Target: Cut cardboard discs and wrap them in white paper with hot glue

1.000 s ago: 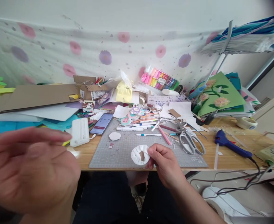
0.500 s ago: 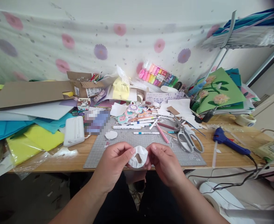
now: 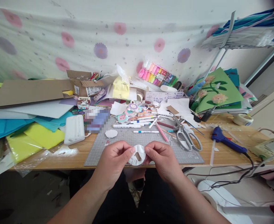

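Between my two hands is a small round white piece, paper-like and wrinkled, with a brown patch showing at its middle. My left hand pinches its left edge between thumb and fingers. On the opposite side, my right hand pinches the right edge, fingertips closed on it. Both hands are over the front edge of the grey cutting mat. A flat white paper disc lies on the mat just beyond my left hand.
Grey-handled scissors and several markers lie on the mat. A blue glue gun with a cord rests at right. A white box-shaped device, yellow sheets and cardboard fill the left. A clay pack leans at the back.
My right thumb and fingers have shifted left and now grip the white piece's right edge more closely. The view has moved slightly; my left hand keeps its hold.
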A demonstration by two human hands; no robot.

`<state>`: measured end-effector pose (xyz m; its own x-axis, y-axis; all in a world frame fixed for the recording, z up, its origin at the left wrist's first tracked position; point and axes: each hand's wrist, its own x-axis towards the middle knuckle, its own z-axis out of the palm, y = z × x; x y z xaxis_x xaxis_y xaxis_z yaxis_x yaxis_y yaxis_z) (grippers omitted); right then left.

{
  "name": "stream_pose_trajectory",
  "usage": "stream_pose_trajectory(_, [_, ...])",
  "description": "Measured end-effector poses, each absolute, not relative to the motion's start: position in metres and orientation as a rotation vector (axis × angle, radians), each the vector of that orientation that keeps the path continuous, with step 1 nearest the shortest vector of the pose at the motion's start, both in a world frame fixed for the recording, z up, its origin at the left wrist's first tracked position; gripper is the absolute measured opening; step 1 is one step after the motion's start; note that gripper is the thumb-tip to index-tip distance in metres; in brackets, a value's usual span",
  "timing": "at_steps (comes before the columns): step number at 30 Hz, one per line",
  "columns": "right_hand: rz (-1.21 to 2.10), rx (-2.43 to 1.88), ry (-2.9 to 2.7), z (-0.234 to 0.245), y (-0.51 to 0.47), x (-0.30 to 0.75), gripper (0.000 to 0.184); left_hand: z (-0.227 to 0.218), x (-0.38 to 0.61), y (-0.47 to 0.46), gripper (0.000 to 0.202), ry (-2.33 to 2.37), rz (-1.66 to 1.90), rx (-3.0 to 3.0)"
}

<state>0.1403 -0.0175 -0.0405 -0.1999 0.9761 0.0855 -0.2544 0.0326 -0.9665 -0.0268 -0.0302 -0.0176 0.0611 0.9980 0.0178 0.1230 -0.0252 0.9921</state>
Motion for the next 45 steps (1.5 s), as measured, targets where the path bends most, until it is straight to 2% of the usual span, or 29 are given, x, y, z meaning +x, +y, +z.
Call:
stream_pose_trajectory(8, [1.192, -1.058, -1.238, -0.039, -0.023, 0.132, 0.021, -0.019, -0.025, -0.036, 0.028, 1.406, 1.14, 1.515])
stream_pose_trajectory(16, [1.632, -0.747, -0.869, -0.04, -0.022, 0.128, 0.029, -0.026, -0.024, -0.035, 0.025, 1.164, 1.225, 1.217])
stream_pose_trajectory(29, [1.453, -0.835, -1.006, -0.047, -0.024, 0.127, 0.022, -0.027, -0.022, -0.039, 0.028, 1.268, 1.274, 1.304])
stream_pose_trajectory(33, [1.537, -0.76, -0.976, -0.049, -0.029, 0.124, 0.028, -0.029, -0.019, -0.039, 0.027, 1.218, 1.336, 1.204])
stream_pose_trajectory(38, [1.53, -0.834, -0.968, -0.049, -0.03, 0.123, 0.026, -0.03, -0.015, -0.04, 0.028, 1.165, 1.4, 1.108])
stream_pose_trajectory(45, [1.782, -0.762, -0.937, -0.042, -0.026, 0.135, 0.032, -0.023, -0.025, -0.037, 0.03, 0.729, 1.127, 0.862])
